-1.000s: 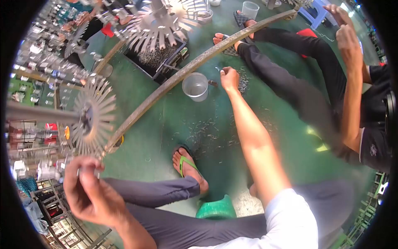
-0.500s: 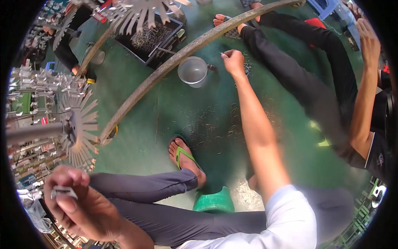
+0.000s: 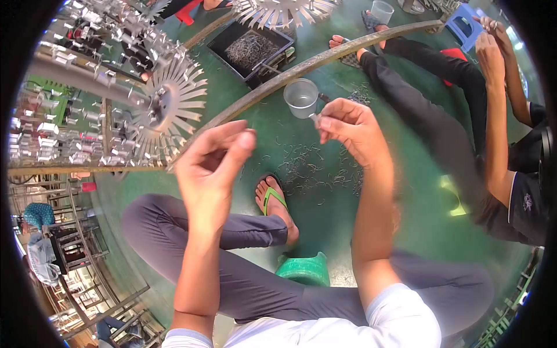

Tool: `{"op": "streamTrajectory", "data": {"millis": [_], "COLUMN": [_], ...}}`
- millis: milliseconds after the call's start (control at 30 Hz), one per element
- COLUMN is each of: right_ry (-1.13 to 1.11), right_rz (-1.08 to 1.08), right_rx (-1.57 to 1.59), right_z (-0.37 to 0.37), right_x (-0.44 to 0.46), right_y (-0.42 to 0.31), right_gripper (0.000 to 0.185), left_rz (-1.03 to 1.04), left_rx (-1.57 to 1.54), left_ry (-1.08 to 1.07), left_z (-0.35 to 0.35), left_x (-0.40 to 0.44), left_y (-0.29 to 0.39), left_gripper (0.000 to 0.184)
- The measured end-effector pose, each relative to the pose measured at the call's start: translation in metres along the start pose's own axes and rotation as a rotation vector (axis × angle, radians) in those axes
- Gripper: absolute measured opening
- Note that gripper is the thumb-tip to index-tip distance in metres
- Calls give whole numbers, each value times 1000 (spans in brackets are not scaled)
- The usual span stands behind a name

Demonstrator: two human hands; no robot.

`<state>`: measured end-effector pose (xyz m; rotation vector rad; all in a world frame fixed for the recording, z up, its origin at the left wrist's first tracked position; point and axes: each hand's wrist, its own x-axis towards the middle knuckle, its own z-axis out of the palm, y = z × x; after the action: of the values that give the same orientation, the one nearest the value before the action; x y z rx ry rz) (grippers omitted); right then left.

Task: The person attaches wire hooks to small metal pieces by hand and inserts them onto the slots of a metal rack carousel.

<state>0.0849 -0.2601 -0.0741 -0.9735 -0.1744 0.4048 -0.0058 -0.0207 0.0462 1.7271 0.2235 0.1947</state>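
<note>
My left hand (image 3: 209, 165) is raised in the middle of the view, thumb and fingertips brought together; whatever they pinch, if anything, is too small to make out. Facing it, my right hand (image 3: 354, 130) pinches a small shiny metal piece (image 3: 314, 117) between thumb and forefinger. Just behind that piece stands a clear plastic bucket (image 3: 301, 100) on the floor. To the left of my left hand is a slotted metal disc (image 3: 168, 107) on a thick shaft, with rows of small metal clips (image 3: 52, 124) around it.
A curved bar (image 3: 278, 78) crosses in front of me. Beyond it, a black crate (image 3: 223, 43) holds a tangle of thin metal pieces (image 3: 250, 49). Loose bits (image 3: 301, 165) litter the green floor. Another person's legs (image 3: 418, 110) and hands (image 3: 490, 55) are at right.
My left hand has come up and right from the lower left, where it pinched a small metal clip. My right hand has drawn back from beyond the bucket. The view has shifted left.
</note>
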Motion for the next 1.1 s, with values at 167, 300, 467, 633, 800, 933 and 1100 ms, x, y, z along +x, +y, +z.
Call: {"op": "streamTrajectory", "data": {"millis": [167,300,467,633,800,933,1100], "right_ry": [-205,-269,-214,548,496,367,373], "right_rz": [241,312,276,39,176,392,426], "right_rx": [251,372,290,-325,-1235,-1531,-1612], "right_z": [29,36,25,-76,-161,-142,-115], "right_x": [-1,5,14,49,84,102,107], "right_y": [23,45,57,80,157,189,191], "right_gripper": [13,13,13,26,29,29,23], "left_rz": [-124,-162,-182,-319,-295,-289,-390], "left_rx": [-150,-218,-170,-216,-177,-146,-272], "left_ry": [-224,-255,-177,-104,-153,-155,-113], "left_z": [17,18,13,18,23,25,19], "left_x": [-2,1,9,9,9,10,14], "left_y": [-37,-51,-68,-66,-72,-75,-67], "left_gripper": [31,21,19,25,29,30,27]}}
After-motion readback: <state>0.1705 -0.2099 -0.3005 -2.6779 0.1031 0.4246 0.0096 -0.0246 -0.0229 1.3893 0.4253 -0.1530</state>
